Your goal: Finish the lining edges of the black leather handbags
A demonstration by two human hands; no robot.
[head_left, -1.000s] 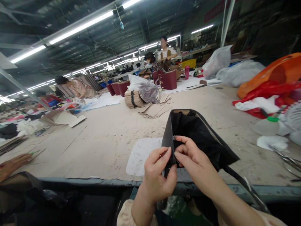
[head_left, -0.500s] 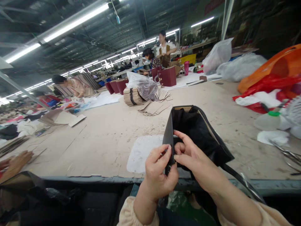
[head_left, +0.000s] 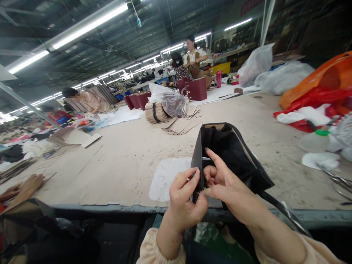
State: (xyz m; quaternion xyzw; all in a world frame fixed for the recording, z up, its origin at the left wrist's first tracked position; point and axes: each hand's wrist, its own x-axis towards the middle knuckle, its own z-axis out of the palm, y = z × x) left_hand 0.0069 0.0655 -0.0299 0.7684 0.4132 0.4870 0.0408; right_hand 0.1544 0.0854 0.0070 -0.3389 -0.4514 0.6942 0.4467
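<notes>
A black handbag [head_left: 249, 161] stands on the table edge, its top open towards me and its dark lining showing. My left hand [head_left: 185, 198] pinches the near left edge of the bag between thumb and fingers. Across that edge, my right hand [head_left: 225, 179] reaches into the opening. Its index finger points along the inside, while the thumb and curled fingers close at the rim beside the left thumb. What lies exactly between the right fingertips is too small to tell. A black strap [head_left: 286, 212] trails from the bag over the table's front edge.
A white sheet [head_left: 159, 179] lies left of the bag. Beyond are stacked cardboard pieces [head_left: 156, 112], a clear plastic bag [head_left: 167, 99] and maroon bags [head_left: 195, 89]. Scissors [head_left: 337, 181] and a green-capped bottle [head_left: 315, 141] lie right. A co-worker's hands [head_left: 27, 187] are at left.
My right thumb has drawn back slightly from the rim, and its index fingertip has shifted a little further into the bag. My left hand keeps its pinch. The co-worker's hands moved slightly right.
</notes>
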